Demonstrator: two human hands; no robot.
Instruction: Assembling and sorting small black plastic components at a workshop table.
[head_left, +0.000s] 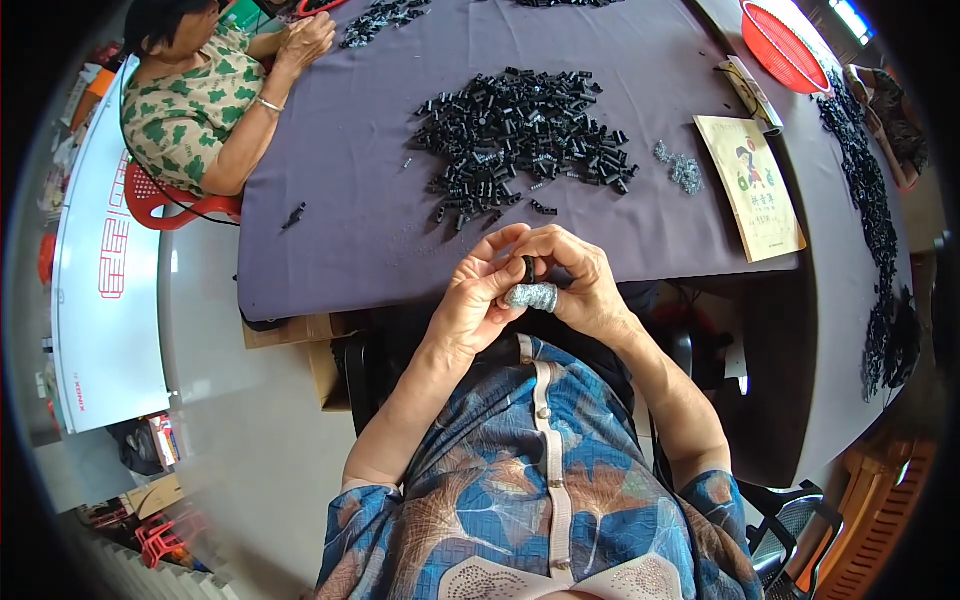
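Fingers [508, 276] pinch black piece [529, 268] — seemingly tubular.

At the near edge of the desk [330, 270] are one left hand [472, 295] and one right hand [592, 290], with one black piece [529, 268] between them. Mid-desk lies one large black heap [520, 130], its bits too many to count. Toward the right edge sit one small clear heap [680, 167] and one yellow booklet [748, 205]; farther right, one red basket [785, 50]. One co-worker [190, 120] sits at the left edge.
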